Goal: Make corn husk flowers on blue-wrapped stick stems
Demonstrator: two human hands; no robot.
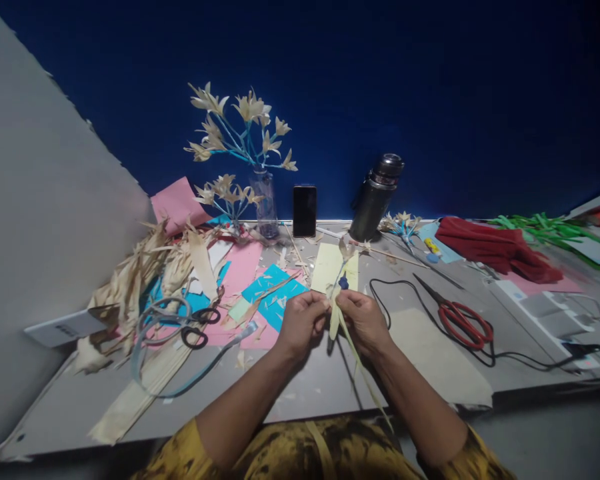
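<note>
Over the middle of the table, both of my hands meet with fingers pinched together. My left hand [303, 321] grips the thin stem of a handmade flower [347, 251] with small pale petals. Between the fingertips of my right hand [366, 320] is a pale yellow-green strip [356, 352], which runs up to the stem and trails toward my lap. A small dark blue piece [343, 282] shows just above the fingertips; whether it touches the stem I cannot tell. Behind the flower lies a yellow paper sheet [323, 263].
Right of my hands lie red-handled scissors [465, 325], a black cable [397, 280] and a power strip [530, 317]. At the back stand a vase [266, 207] of pale flowers, a phone [305, 212] and a flask [375, 200]. Dried husks [130, 273] and black-handled scissors [195, 338] lie left.
</note>
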